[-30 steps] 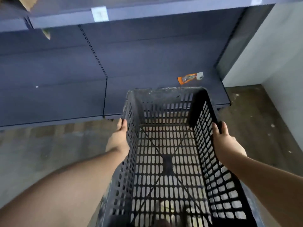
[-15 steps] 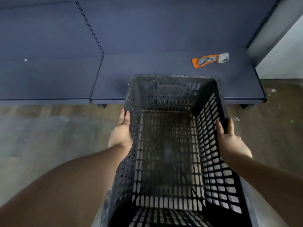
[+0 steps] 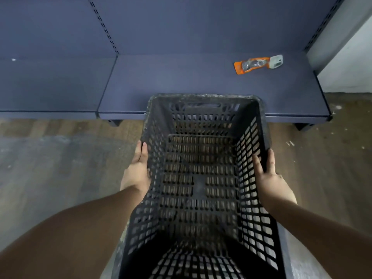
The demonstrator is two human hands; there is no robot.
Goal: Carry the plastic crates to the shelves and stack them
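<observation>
I hold a black perforated plastic crate [image 3: 201,178] in front of me, open side up and empty. My left hand [image 3: 136,170] presses flat against its left wall near the rim. My right hand [image 3: 269,178] grips its right wall, fingers over the rim. The crate's far end overlaps the front edge of the low dark blue bottom shelf [image 3: 181,83]. Whether it rests on the shelf I cannot tell.
An orange and clear packet [image 3: 257,64] lies on the shelf at the back right. A second shelf section [image 3: 50,85] extends to the left. A white wall [image 3: 350,57] closes the right side. Worn wooden floor [image 3: 60,168] lies below.
The view has tilted down and closer to the bottom shelf. The crate has moved forward and lower, its far end now over the shelf's front edge. Both hands keep their hold.
</observation>
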